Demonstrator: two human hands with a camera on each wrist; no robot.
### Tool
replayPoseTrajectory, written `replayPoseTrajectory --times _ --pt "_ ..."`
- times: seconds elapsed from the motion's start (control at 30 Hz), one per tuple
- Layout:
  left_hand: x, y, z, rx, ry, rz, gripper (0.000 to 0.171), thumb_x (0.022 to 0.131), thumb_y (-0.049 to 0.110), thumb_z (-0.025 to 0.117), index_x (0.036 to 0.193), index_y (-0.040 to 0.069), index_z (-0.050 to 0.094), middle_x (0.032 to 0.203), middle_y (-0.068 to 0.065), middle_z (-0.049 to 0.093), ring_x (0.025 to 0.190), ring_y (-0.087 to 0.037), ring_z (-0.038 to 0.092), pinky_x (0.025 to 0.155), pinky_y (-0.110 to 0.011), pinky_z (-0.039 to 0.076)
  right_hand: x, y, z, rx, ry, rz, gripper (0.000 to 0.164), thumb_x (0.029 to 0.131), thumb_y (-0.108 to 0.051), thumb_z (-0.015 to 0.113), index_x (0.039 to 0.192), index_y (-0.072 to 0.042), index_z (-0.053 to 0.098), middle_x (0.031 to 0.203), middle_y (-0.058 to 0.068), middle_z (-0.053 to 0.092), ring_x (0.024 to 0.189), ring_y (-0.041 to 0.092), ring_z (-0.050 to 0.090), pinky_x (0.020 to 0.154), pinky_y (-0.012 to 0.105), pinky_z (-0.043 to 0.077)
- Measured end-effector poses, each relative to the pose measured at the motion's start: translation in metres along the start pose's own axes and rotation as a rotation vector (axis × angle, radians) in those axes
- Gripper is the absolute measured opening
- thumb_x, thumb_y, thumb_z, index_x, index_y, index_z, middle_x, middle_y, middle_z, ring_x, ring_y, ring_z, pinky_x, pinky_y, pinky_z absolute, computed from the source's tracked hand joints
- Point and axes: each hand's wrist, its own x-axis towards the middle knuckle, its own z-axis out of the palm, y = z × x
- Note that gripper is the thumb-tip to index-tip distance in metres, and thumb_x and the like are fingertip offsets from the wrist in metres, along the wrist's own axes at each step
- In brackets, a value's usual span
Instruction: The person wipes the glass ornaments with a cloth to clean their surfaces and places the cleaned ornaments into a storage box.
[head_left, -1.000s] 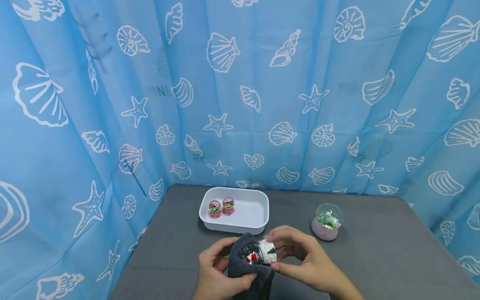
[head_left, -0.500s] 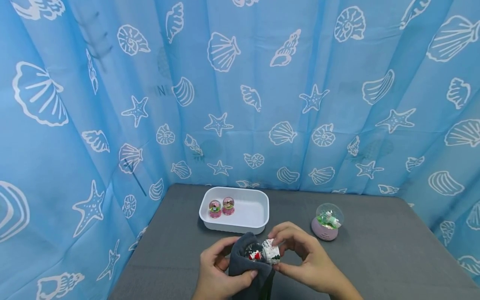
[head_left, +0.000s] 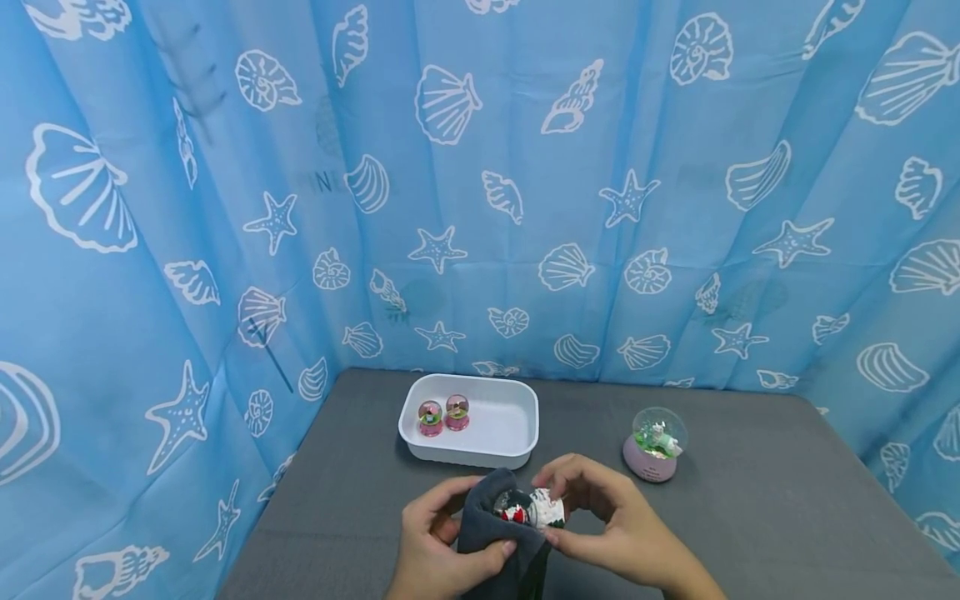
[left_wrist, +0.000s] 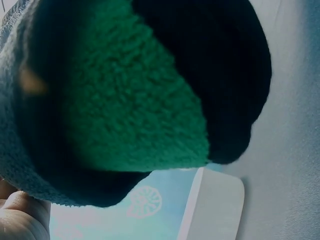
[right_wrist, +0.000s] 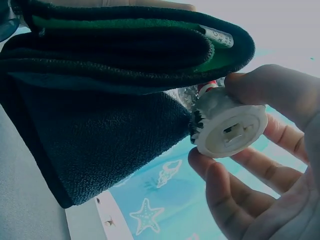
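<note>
In the head view, the left hand [head_left: 438, 542] pinches a dark gray cloth [head_left: 480, 518] between thumb and fingers. The right hand [head_left: 618, 525] pinches the white base of a little snow globe [head_left: 531, 507]. This globe is tipped sideways above the table [head_left: 337, 500], its clear ball tucked in the cloth. Behind is a white tray [head_left: 498, 417] with two tiny pink globes [head_left: 457, 413] near its left end. A bigger globe [head_left: 654, 446] sits to the right.

In the left wrist view, the cloth shows a fuzzy green side; I cannot tell there how the fingers lie.

In the right wrist view, bent fingers hold the base, and its round bottom shows. A white tag [right_wrist: 218, 36] pokes from the cloth's fold.
</note>
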Motion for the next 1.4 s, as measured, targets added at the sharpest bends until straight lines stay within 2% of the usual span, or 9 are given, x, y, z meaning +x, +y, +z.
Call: replayPoseTrajectory --times 0.17,0.33,0.5,0.67,0.9,1.03,1.13,1.27,1.4 --pt "-0.0004 -0.0002 0.0003 0.017 0.012 -0.006 0.052 0.081 -0.01 0.083 0.13 -0.004 0.066 0.118 -0.027 0.073 0.1 -0.027 0.079 0.082 -0.045 0.067 -0.001 0.0005 -0.0012 0.003 -0.034 0.051 0.039 0.091 0.011 0.075 0.123 -0.005 0.059 0.119 0.012 0.065 0.095 0.02 0.072 0.08 0.035 0.067" --pt "-0.0004 0.0005 0.0007 0.036 0.025 -0.013 0.052 0.08 -0.009 0.085 0.129 -0.003 0.067 0.118 -0.025 0.073 0.101 -0.026 0.079 0.083 -0.043 0.068 -0.0005 0.0036 -0.0003 -0.015 -0.055 -0.002 0.05 0.091 0.012 0.073 0.136 -0.002 0.059 0.122 0.012 0.065 0.099 0.019 0.072 0.083 0.035 0.067" --pt "0.0 0.0001 0.0013 0.049 0.026 0.006 0.053 0.079 -0.009 0.087 0.128 -0.002 0.068 0.119 -0.024 0.074 0.101 -0.025 0.078 0.084 -0.042 0.068 0.0006 0.0044 0.0006 -0.039 -0.079 -0.06 0.057 0.091 0.013 0.072 0.144 -0.001 0.06 0.121 0.011 0.064 0.097 0.019 0.065 0.077 0.033 0.065" --pt "0.0003 -0.0016 0.0006 0.056 0.019 0.051 0.053 0.08 -0.008 0.086 0.129 -0.003 0.068 0.12 -0.023 0.074 0.103 -0.023 0.078 0.082 -0.042 0.068 -0.0004 0.0051 0.0008 -0.04 -0.083 -0.081 0.056 0.09 0.016 0.069 0.143 -0.002 0.062 0.115 0.012 0.062 0.091 0.017 0.058 0.068 0.031 0.062" --pt "0.0024 -0.006 -0.0042 0.053 0.004 0.168 0.055 0.079 -0.013 0.085 0.129 -0.006 0.065 0.119 -0.025 0.072 0.107 -0.02 0.075 0.079 -0.044 0.068 -0.0009 0.004 -0.0015 -0.024 -0.034 -0.035 0.052 0.09 0.017 0.069 0.139 0.0 0.063 0.122 0.01 0.063 0.096 0.018 0.065 0.076 0.032 0.066" --pt "0.0026 -0.0055 -0.0059 0.061 0.018 0.154 0.055 0.078 -0.013 0.086 0.128 -0.005 0.065 0.118 -0.025 0.071 0.105 -0.02 0.075 0.078 -0.043 0.069 -0.0015 0.0025 -0.0037 0.004 -0.003 0.042 0.051 0.092 0.017 0.066 0.138 -0.001 0.058 0.129 0.007 0.065 0.106 0.012 0.07 0.084 0.031 0.066" --pt "0.0022 -0.0039 -0.0059 0.065 0.031 0.119 0.056 0.078 -0.011 0.087 0.128 -0.004 0.066 0.118 -0.024 0.07 0.104 -0.02 0.074 0.079 -0.043 0.069 -0.0015 0.0027 -0.0048 0.031 0.015 0.06 0.052 0.093 0.018 0.063 0.141 0.002 0.051 0.13 0.004 0.067 0.112 0.011 0.071 0.088 0.031 0.065" --pt "0.002 -0.0028 -0.0056 0.067 0.035 0.09 0.056 0.078 -0.01 0.088 0.129 -0.003 0.066 0.12 -0.023 0.07 0.103 -0.02 0.074 0.081 -0.042 0.069 -0.0012 0.0023 -0.0061 0.023 0.039 0.041 0.063 0.092 0.021 0.061 0.15 0.006 0.043 0.131 0.0 0.068 0.109 0.012 0.072 0.086 0.032 0.065" --pt "0.0021 -0.004 -0.006 0.063 0.015 0.113 0.056 0.079 -0.011 0.086 0.131 -0.003 0.065 0.121 -0.024 0.07 0.104 -0.02 0.074 0.08 -0.043 0.069 -0.0013 -0.0004 -0.0054 -0.027 0.073 0.028 0.064 0.089 0.021 0.066 0.149 0.007 0.049 0.131 -0.004 0.07 0.103 0.012 0.074 0.081 0.032 0.066"
